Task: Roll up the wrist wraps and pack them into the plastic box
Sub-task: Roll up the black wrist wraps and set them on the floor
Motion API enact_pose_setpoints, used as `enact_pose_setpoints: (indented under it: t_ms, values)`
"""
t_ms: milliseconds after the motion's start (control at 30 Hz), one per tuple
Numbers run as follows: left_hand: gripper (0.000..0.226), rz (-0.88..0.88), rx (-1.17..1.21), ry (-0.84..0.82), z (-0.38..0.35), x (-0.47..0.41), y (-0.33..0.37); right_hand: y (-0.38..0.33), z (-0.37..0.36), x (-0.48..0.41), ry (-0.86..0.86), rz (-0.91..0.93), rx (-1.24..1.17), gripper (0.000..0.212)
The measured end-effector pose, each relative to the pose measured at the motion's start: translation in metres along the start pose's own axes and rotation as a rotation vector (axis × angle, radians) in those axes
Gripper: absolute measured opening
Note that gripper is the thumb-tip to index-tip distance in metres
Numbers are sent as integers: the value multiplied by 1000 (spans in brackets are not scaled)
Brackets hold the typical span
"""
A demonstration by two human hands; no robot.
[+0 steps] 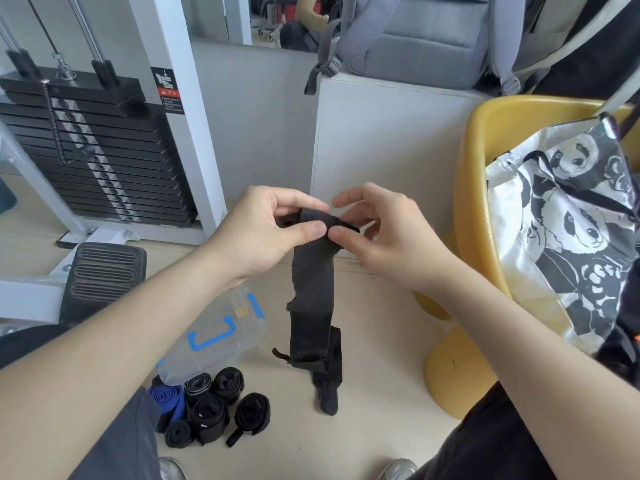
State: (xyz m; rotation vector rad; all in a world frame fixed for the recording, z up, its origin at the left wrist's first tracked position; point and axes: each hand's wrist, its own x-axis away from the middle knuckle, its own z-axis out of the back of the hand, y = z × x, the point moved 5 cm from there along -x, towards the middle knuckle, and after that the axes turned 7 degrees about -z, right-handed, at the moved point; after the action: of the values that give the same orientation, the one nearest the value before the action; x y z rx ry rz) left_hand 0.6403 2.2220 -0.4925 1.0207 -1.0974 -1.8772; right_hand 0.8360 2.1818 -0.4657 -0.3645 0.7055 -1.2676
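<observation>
A long black wrist wrap (313,289) hangs from both hands, its lower end folded on the floor. My left hand (263,233) pinches the wrap's top edge between thumb and fingers. Beside it, my right hand (384,233) pinches the same top end, where a small roll has formed. On the floor at lower left lies a clear plastic box (214,337) with blue latches, tipped on its side. Several rolled black wraps (221,407) and a blue wrap (169,400) lie just in front of it.
A weight stack machine (93,143) with a ribbed foot plate (104,275) stands on the left. On the right, a yellow chair (471,244) holds a panda-print bag (568,230). Behind the hands is a white block (388,140) with a grey backpack (422,39) on top.
</observation>
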Motion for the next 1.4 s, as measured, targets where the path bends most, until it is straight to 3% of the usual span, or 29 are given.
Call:
enact_pose_setpoints:
  t_ms: [167,267,500,633,700,767,867,967,1167,1233,1333,1400]
  values:
    - [15,-65,-282,103,1,0,3,2,-16,-1,-96,-11,108,13]
    - [20,-59,-367,45,-3,1,2,1,-21,-2,-65,-15,103,11]
    - [9,12,-105,111,4,-5,-4,7,-19,-16,110,-152,35,17]
    - [34,51,3,175,7,-8,-9,2,-21,-23,124,-117,-39,16]
    - [26,61,1,217,12,-9,-11,-1,-24,-26,128,-106,-41,12]
    - [8,99,-17,241,17,-9,-16,-2,-28,-29,91,-112,-36,7]
    - [24,129,-119,221,23,-8,-22,2,-33,-33,-120,-121,-72,19]
    - [18,81,-166,191,27,-7,-17,9,-33,-36,-351,-165,-267,21]
    - [15,-43,-304,163,24,-7,-9,7,-32,-42,-229,-113,-15,11]
    - [7,10,-233,143,20,-8,-11,3,-31,-42,-161,-87,11,8]
    - [49,220,58,59,11,-8,-20,-1,-22,-39,-80,-23,-13,7]
    - [57,288,160,22,8,-7,-21,-2,-17,-37,-42,18,18,9]
